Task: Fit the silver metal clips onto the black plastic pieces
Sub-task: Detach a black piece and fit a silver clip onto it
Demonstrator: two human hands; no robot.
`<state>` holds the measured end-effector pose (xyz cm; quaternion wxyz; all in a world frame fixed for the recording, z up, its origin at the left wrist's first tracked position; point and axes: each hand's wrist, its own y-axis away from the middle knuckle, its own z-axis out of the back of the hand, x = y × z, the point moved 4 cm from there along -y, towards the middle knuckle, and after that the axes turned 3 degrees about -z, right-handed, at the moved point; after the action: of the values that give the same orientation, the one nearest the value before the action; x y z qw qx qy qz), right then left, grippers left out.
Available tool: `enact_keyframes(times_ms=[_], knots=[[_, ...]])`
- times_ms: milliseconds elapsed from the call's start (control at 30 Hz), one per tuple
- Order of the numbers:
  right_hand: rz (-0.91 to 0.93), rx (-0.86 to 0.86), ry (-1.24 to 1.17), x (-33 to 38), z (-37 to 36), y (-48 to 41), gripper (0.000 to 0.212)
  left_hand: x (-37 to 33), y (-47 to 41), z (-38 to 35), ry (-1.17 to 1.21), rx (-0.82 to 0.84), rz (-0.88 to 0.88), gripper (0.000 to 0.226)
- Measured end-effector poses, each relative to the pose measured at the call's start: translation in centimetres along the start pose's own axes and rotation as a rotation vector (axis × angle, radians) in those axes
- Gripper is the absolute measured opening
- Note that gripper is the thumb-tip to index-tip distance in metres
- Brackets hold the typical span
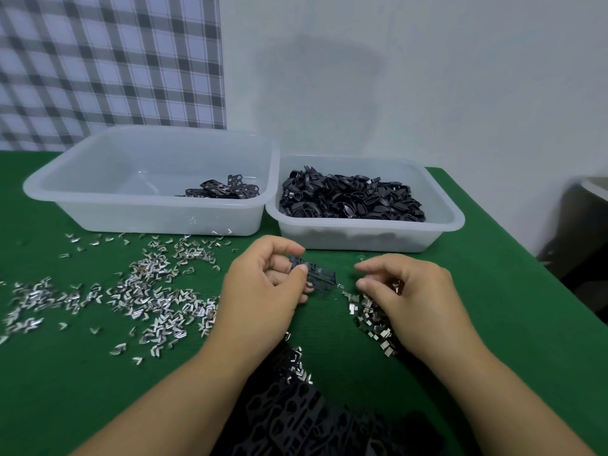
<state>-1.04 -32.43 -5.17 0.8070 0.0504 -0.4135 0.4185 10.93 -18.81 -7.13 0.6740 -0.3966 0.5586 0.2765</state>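
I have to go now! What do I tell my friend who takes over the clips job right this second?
Left hand pinches one black plastic piece.
Right hand is over a small clip pile; whether it holds one is unclear.
Loose silver clips lie scattered to the left, a black heap nearest you.
Done: maybe the few pieces in the left tub.
Left: nearly everything.

I see my left hand (263, 284) pinching the black piece (320, 276) between thumb and forefinger; my right hand (408, 291) hovers just right of it, fingers curled.
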Motion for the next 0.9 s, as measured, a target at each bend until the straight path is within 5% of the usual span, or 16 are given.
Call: enact_keyframes(times_ms=[233, 500, 900], knots=[[0.007, -0.048, -0.160, 0.2, 0.2, 0.0, 0.021, -0.4, 0.2, -0.1, -0.196, 0.048, -0.096, 0.031], [0.031, -0.048, -0.425, 1.4, -0.4, 0.6, 0.024, -1.2, 0.8, -1.0, -0.284, 0.175, -0.157, 0.004], [0.240, -0.104, -0.142, 2.3, -0.5, 1.1, 0.020, -0.9, 0.6, -0.8, -0.215, 0.168, -0.125, 0.011]])
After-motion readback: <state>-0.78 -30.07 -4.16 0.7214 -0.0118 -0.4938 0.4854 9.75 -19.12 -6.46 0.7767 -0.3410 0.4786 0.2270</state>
